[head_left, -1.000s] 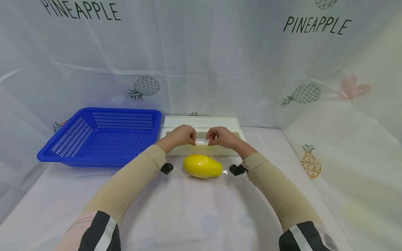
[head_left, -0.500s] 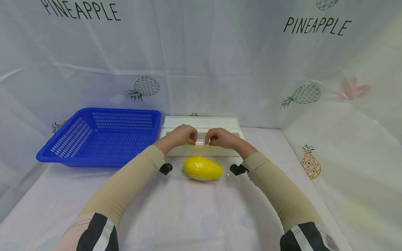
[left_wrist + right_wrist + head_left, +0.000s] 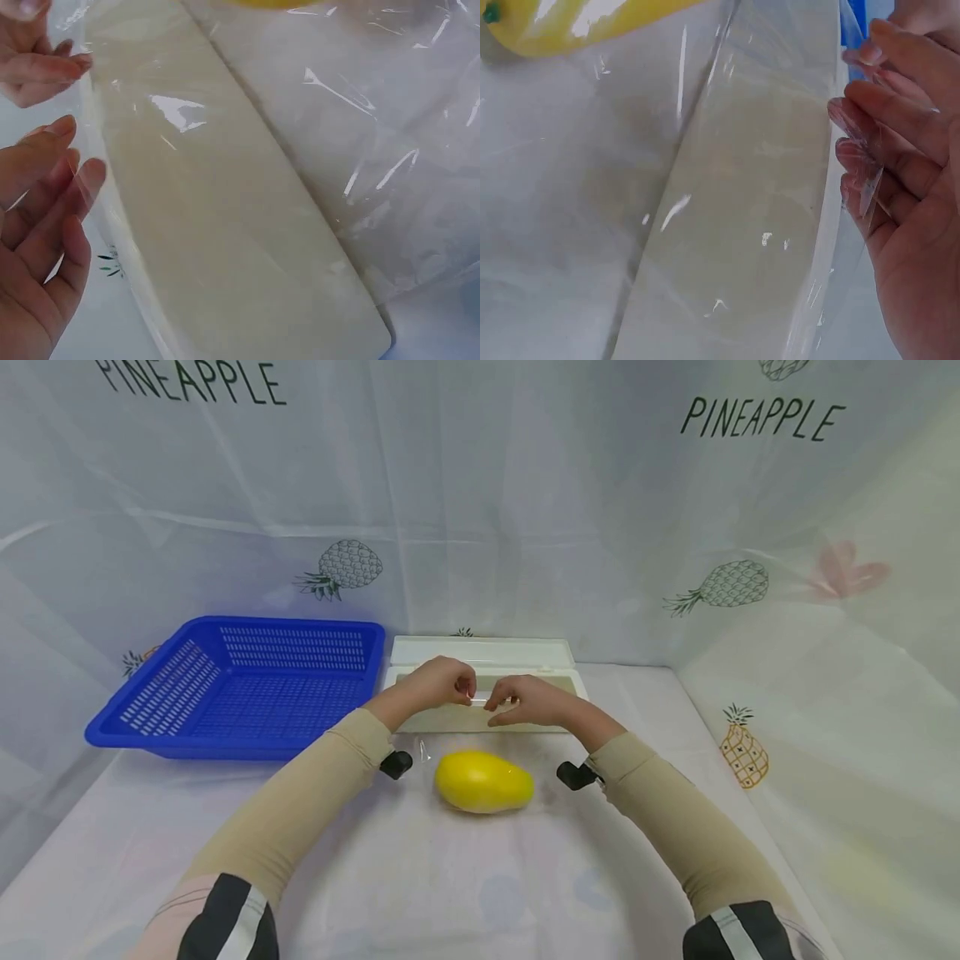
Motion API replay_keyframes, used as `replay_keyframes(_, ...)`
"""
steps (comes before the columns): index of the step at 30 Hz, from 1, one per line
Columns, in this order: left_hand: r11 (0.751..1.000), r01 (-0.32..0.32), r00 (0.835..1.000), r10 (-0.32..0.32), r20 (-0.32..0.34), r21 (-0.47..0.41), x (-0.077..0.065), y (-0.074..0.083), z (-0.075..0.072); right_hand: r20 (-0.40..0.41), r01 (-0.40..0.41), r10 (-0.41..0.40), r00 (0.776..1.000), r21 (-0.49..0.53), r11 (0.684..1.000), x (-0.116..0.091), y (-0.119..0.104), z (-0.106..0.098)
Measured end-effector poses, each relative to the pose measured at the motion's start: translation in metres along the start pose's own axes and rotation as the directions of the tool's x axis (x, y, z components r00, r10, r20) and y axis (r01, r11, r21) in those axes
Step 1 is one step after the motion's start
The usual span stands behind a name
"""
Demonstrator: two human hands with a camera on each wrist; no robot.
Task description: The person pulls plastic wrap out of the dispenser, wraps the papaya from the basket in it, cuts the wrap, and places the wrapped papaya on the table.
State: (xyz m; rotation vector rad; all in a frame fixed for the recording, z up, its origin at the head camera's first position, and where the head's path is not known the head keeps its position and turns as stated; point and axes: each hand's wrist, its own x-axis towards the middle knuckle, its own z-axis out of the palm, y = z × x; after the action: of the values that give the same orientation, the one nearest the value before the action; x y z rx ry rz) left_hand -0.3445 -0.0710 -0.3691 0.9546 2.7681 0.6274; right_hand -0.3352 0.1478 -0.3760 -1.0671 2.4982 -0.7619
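Note:
My left hand [image 3: 442,683] pinches the edge of clear plastic wrap [image 3: 180,112] above the white box [image 3: 483,652]. My right hand [image 3: 528,702] is beside it, with thumb and fingers apart. In the right wrist view, the wrap crumples against the bent fingers [image 3: 859,154] of my right hand. From the hands the wrap stretches over the box front toward a yellow fruit [image 3: 483,782], smooth and oval, with a green tip. Both hands are behind the fruit and touch only the wrap.
A blue mesh basket [image 3: 292,693] stands left of the box. Behind both hangs a white cloth [image 3: 525,527] printed with pineapples. Black wrist cameras [image 3: 396,764] hang under the sleeves, one on each side of the fruit. The table [image 3: 480,877] has a pale cloth.
The yellow fruit has slid toward me. My right hand has shifted left and toward me, and its thumb has parted from the fingers. My left hand has moved slightly right.

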Motion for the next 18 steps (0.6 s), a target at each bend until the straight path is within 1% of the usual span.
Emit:
replay_keyframes(1,1.000,-0.006,1.000,0.006,-0.009,0.004,-0.001,0.003,-0.001,-0.001,0.005,-0.005,1.000,0.002,1.000,-0.001,0.000,0.001)
replay_keyframes(3,0.999,-0.040,0.999,0.041,-0.033,0.020,-0.007,0.011,-0.003,-0.010,0.019,-0.019,1.000,0.002,1.000,-0.002,0.001,0.002)
replay_keyframes(5,0.993,-0.112,0.992,0.113,-0.049,0.038,-0.018,0.022,-0.003,-0.024,0.028,-0.028,0.999,-0.012,1.000,-0.003,0.001,0.003)
replay_keyframes(6,0.987,-0.155,0.986,0.157,-0.048,0.049,-0.024,0.029,-0.002,-0.031,0.033,-0.034,0.999,-0.019,0.999,-0.003,0.001,0.003)
replay_keyframes(8,0.968,-0.244,0.969,0.246,-0.024,0.060,-0.037,0.041,0.001,-0.046,0.037,-0.039,0.998,-0.029,0.999,-0.004,0.000,0.003)
replay_keyframes(10,0.950,-0.307,0.952,0.307,0.016,0.058,-0.049,0.049,0.006,-0.057,0.035,-0.037,0.998,-0.038,0.999,-0.004,-0.001,0.003)
replay_keyframes(11,0.946,-0.320,0.947,0.319,0.036,0.056,-0.055,0.052,0.009,-0.061,0.033,-0.036,0.997,-0.040,0.999,-0.005,-0.001,0.003)
replay_keyframes(13,0.947,-0.318,0.947,0.315,0.062,0.054,-0.064,0.056,0.013,-0.069,0.029,-0.031,0.997,-0.037,0.999,-0.005,-0.001,0.003)
replay_keyframes(16,0.963,-0.263,0.962,0.258,0.086,0.051,-0.074,0.059,0.021,-0.074,0.009,-0.012,0.997,-0.041,0.999,-0.005,-0.001,0.002)
replay_keyframes(18,0.971,-0.229,0.970,0.223,0.094,0.067,-0.078,0.059,0.027,-0.079,-0.002,-0.001,0.997,-0.038,0.999,-0.006,0.001,0.003)
